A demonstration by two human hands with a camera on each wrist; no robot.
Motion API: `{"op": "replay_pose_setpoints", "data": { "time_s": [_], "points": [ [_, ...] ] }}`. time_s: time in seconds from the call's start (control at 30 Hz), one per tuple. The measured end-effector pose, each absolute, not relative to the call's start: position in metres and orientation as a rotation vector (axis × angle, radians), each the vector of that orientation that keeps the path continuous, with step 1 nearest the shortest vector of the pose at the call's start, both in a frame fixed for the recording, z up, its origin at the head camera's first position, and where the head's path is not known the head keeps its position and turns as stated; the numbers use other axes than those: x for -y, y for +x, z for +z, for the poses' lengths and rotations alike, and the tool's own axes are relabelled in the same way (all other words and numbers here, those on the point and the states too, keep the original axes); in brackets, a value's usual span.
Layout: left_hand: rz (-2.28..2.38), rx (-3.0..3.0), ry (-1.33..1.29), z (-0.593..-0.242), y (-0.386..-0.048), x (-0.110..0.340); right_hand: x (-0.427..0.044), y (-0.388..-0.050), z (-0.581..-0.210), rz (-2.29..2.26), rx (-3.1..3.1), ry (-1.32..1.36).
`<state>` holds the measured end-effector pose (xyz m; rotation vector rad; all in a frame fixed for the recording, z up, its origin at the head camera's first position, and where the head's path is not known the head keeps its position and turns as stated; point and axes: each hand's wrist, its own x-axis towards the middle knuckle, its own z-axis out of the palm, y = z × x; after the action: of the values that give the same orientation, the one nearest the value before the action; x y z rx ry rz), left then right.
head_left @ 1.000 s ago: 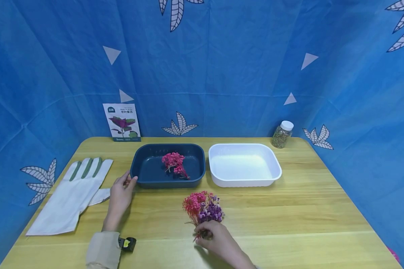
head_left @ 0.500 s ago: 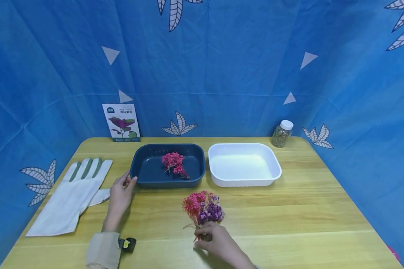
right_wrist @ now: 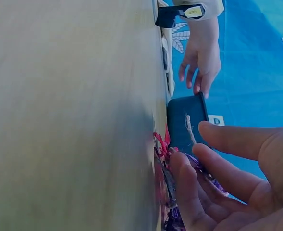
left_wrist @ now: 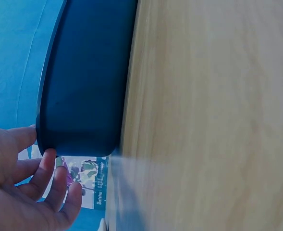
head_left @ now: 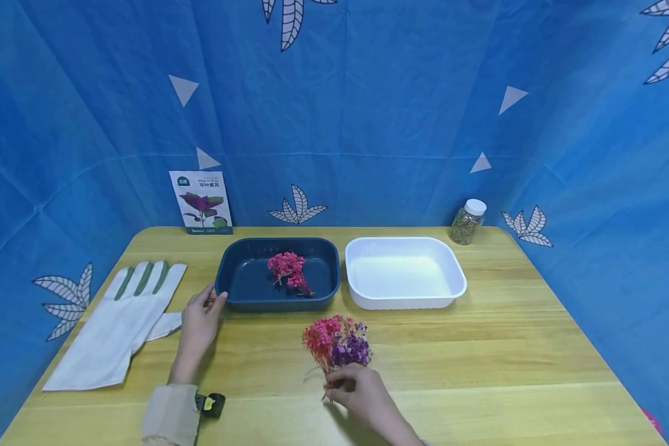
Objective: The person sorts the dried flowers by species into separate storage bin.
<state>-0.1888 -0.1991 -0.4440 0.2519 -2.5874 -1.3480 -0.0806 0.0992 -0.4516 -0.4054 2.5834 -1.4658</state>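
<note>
1. Lying flat at my far left, a white glove (head_left: 103, 341) seems out of the way because thin stems suit bare fingers; a printed packet (head_left: 202, 204) leans at the back, face out, perhaps for reading.
2. My left hand (head_left: 199, 322) has its fingers loosely spread, tips touching the end of the navy tray (head_left: 245, 282), probably to steady it; a pink sprig (head_left: 287, 266) lies inside.
3. My right hand (head_left: 368, 396) curls narrowly round the stems of a pink-and-purple bouquet (head_left: 339, 347), in front of both trays, on or just above the table. Whether I pinch the twine end (right_wrist: 189, 126), I cannot tell.
4. Just beside the navy one sits a white tray (head_left: 404, 279), likely for easy reach; a capped jar (head_left: 466, 226) stands by the back right corner.
5. Beneath is a pale wood-grain table (head_left: 479, 371); blue leaf-patterned cloth (head_left: 368, 118) hangs behind and at both sides.
</note>
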Motion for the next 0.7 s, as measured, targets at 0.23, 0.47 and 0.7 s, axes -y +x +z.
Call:
{"op": "replay_pose_setpoints", "data": {
  "time_s": [0.23,0.47,0.7],
  "points": [
    [-1.369,2.59,0.244,-0.4424,-0.1873,0.2004,-0.0995,-0.0804,-0.4512,-1.469,-2.602,-0.368],
    [-1.37,2.593,0.232,-0.441,-0.1875,0.2,-0.099,-0.0808,-0.4519,-1.348,-2.682,-0.366],
    [-1.372,2.601,0.231,-0.4417,-0.1874,0.2004,-0.0974,-0.0817,-0.4516,-1.204,-2.756,-0.376]
  ]
}}
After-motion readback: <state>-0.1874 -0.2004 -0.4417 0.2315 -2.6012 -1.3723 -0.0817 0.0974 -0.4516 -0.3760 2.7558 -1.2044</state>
